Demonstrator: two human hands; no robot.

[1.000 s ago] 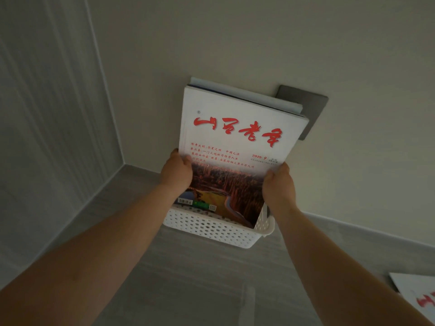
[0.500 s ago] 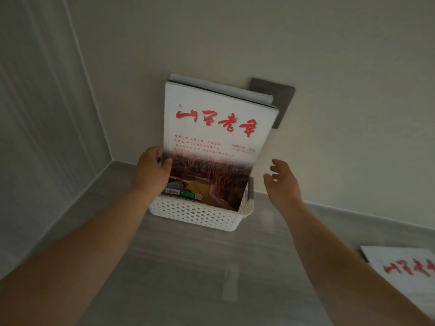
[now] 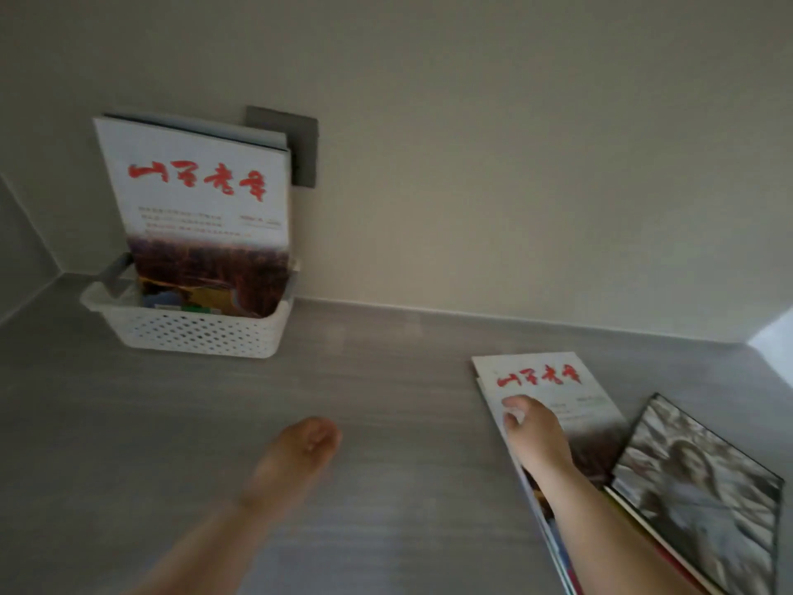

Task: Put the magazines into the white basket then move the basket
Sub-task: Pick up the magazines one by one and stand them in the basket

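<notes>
We count one white basket at the counter's rear left, two upright magazines inside. At least three loose magazines lie right. Right hand touches the top one. Left hand is empty and blurred; we cannot tell its curl.

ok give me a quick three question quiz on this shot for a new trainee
1. True or false: the magazines in the white basket lie flat.
2. Which hand rests on the red-titled magazine on the counter? A the left, B the right, C neither.
3. Fill in: the left hand holds ____.
Key: 1 false, they stand upright, leaning on the wall. 2 B, the right hand. 3 nothing.
</notes>
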